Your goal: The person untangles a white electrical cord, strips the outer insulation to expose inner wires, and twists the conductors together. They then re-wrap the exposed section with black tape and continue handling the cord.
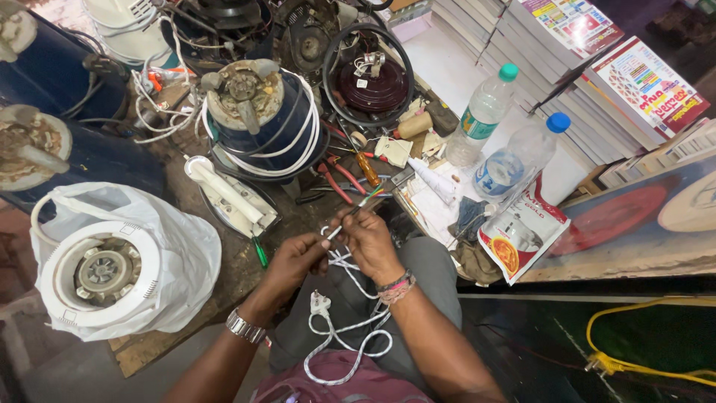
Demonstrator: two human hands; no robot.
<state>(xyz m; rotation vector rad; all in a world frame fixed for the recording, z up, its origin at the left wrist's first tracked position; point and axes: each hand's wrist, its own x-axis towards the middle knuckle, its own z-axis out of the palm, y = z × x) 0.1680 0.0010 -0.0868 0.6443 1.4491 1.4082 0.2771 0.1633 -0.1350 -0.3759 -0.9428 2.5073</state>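
Cluttered repair bench [224, 261], frame centre. Right hand [371, 240] pinches stripper tool [356, 207] on white power cord [339, 261] end; left hand [294, 261] clamps cord below. Coloured cores bared; plug [320, 302] lies in lap, lower centre. Cord unattached to white mixer base [104, 270], left.

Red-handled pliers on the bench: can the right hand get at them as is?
Probably not at once: the right hand is gripping the white cord with the left hand. The red-handled pliers lie uncovered just beyond.

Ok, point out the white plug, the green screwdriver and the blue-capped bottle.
white plug [320, 302], head view, on its body.
green screwdriver [259, 252], head view, on its handle.
blue-capped bottle [514, 160], head view, on its clear side.
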